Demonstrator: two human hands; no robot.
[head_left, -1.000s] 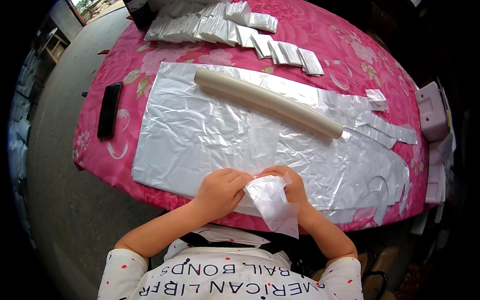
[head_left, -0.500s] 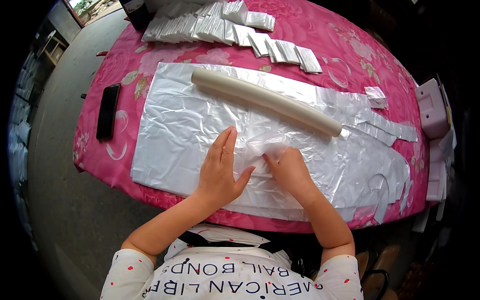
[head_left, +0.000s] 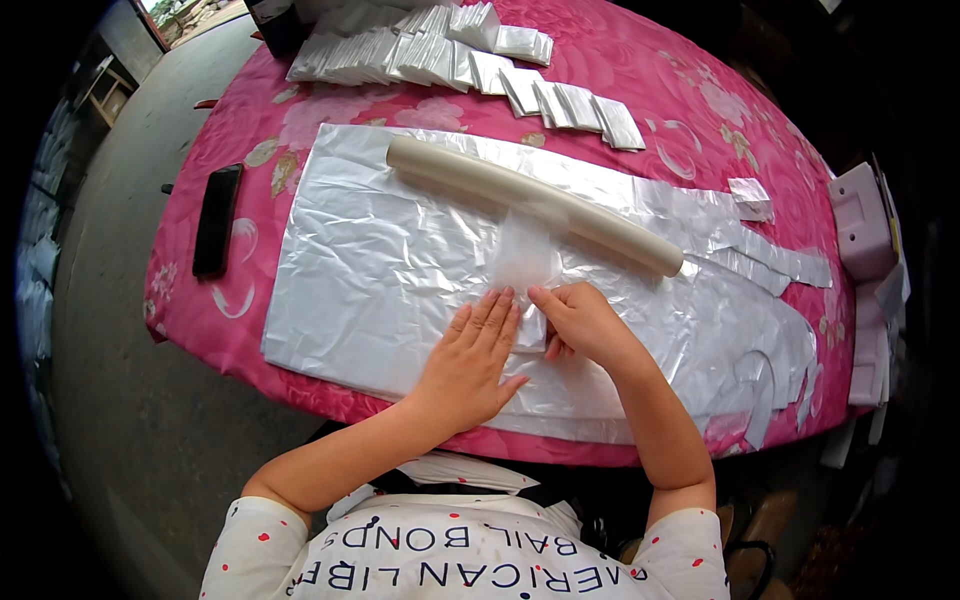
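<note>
Palm down and fingers stretched, my left hand (head_left: 470, 365) lies on a small, partly folded clear plastic bag (head_left: 525, 252). My right hand (head_left: 585, 325) is closed in a pinch at the right edge of that bag, its thumb and forefinger close beside the left fingertips. The bag's loose end reaches away from me to a long cream tube (head_left: 550, 205). All this rests on a wide stack of shiny, translucent plastic bags (head_left: 345, 270), whose handle strips trail off to the right.
Rows of small folded plastic packets (head_left: 430, 60) stand at the table's far side. One folded packet (head_left: 750, 198) lies by the strips. A black phone (head_left: 217, 220) sits on the pink flowered tablecloth (head_left: 270, 205) at left. Pale pink plastic containers (head_left: 862, 220) stand beyond the right edge.
My left hand has moved right and nearer to me, flattening onto the bag. The right hand has shifted slightly, and the bag's far end now lies spread toward the tube.
</note>
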